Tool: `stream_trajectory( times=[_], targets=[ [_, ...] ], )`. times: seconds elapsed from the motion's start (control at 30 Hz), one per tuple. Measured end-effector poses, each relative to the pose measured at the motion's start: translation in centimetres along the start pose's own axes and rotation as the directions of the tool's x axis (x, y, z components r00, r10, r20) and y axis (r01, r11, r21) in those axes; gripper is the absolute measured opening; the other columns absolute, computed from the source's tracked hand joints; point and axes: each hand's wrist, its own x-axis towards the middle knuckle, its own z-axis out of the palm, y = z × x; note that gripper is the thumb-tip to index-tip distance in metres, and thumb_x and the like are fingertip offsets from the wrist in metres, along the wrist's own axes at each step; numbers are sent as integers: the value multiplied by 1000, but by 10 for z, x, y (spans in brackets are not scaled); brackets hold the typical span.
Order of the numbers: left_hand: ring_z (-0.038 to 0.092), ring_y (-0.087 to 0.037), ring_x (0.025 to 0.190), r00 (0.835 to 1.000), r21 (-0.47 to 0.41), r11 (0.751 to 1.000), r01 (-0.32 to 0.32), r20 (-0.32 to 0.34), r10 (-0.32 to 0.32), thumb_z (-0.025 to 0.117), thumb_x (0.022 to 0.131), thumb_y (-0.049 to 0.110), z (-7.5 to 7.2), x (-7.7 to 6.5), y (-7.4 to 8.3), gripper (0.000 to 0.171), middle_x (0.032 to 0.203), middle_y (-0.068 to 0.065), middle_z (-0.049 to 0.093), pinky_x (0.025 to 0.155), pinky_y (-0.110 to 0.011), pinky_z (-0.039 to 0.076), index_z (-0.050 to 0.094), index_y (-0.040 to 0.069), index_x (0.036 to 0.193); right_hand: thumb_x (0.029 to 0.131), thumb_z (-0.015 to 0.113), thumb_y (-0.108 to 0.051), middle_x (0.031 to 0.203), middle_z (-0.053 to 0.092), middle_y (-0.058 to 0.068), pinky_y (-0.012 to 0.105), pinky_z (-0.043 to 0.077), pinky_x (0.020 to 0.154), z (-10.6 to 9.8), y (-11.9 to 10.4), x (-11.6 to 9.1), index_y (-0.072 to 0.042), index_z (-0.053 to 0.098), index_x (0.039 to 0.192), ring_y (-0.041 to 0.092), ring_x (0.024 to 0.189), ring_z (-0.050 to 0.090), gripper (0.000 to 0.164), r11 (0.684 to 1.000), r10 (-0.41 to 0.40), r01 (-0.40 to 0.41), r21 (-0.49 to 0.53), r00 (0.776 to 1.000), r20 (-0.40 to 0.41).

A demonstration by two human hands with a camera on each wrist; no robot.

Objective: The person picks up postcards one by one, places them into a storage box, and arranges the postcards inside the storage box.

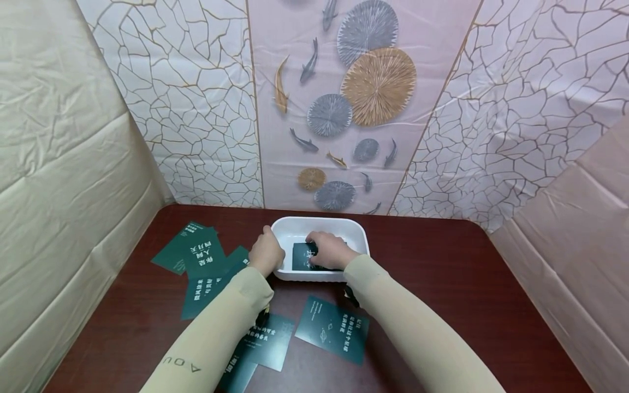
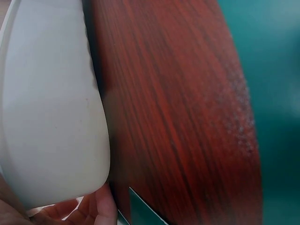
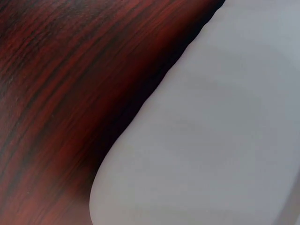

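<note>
A white plastic tray [image 1: 319,275] stands near the back edge of the table. My left hand [image 1: 266,254] grips its left end; in the left wrist view the fingers [image 2: 105,206] curl round the end of the tray wall [image 2: 51,108]. My right hand [image 1: 330,251] reaches inside over the right half, thumb and fingers pinching a dark green card [image 1: 301,256] with white print. That hand covers the card's right part. The right wrist view has only the tray's outer wall [image 3: 197,140] and table, without the hand.
Several green printed cards [image 1: 203,254] overlap on the left of the brown table [image 1: 442,284]. Two more cards [image 1: 270,341] overlap beside the left forearm, partly under it. A single card [image 1: 333,329] lies in front of the tray. A patterned cloth [image 1: 334,164] hangs behind the table.
</note>
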Motion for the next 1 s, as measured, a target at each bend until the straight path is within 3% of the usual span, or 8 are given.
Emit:
stream_trajectory(
  times=[1.0],
  targets=[
    [59,-33,101,1000,-9,1000,1,1,-1,68,86,10,-1,-1,1,81,125,-23,53,86,-54,49,17,-1,148,86,72,-31,125,58,3,43,40,100,5,1,3,-15,55,133,20,111,52,52,1000,30,-30,4,999,40]
  ],
)
